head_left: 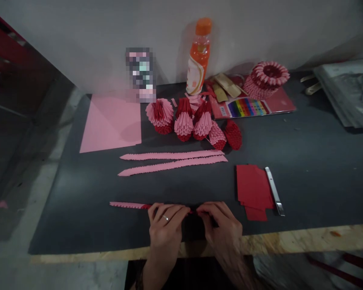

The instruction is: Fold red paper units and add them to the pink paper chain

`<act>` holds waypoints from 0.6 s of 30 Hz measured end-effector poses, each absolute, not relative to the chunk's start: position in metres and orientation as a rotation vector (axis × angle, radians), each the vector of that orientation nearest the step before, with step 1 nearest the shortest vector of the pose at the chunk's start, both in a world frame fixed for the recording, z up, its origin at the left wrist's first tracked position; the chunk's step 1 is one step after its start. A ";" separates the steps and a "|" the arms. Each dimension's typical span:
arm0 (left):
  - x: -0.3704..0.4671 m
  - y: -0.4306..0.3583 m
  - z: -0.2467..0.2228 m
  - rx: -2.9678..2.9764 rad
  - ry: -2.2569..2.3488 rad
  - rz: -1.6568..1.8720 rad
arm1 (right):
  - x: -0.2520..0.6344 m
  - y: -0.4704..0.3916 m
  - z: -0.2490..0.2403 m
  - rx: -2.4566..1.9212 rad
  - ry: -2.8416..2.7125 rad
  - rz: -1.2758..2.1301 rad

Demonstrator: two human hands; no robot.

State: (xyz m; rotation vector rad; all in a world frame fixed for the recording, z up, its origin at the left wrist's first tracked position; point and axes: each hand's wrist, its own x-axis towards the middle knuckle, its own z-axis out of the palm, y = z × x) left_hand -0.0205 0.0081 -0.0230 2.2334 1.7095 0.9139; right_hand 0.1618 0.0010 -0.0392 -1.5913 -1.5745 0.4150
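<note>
Strip point(130, 205) (pink and red) juts leftward from under the left grip point(167, 223).

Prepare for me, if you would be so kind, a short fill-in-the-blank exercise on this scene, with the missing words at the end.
1. The strip that runs to the left hand is pink and ____.
2. Beyond it lie exactly ____ long, all-pink strips.
3. Seen from the camera, the silver-coloured tool lies along the ____ side of the red paper.
4. The bottle has a cap coloured ____.

Missing words: red; two; right; orange.
</note>
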 end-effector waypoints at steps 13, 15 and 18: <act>-0.021 0.008 -0.030 2.245 1.685 0.986 | 0.163 -0.003 -0.039 -1.584 -1.714 0.238; -0.021 0.007 -0.030 2.250 1.677 0.985 | 0.166 -0.004 -0.040 -1.563 -1.749 0.225; -0.021 0.007 -0.029 2.256 1.667 0.990 | 0.169 -0.004 -0.040 -1.538 -1.774 0.222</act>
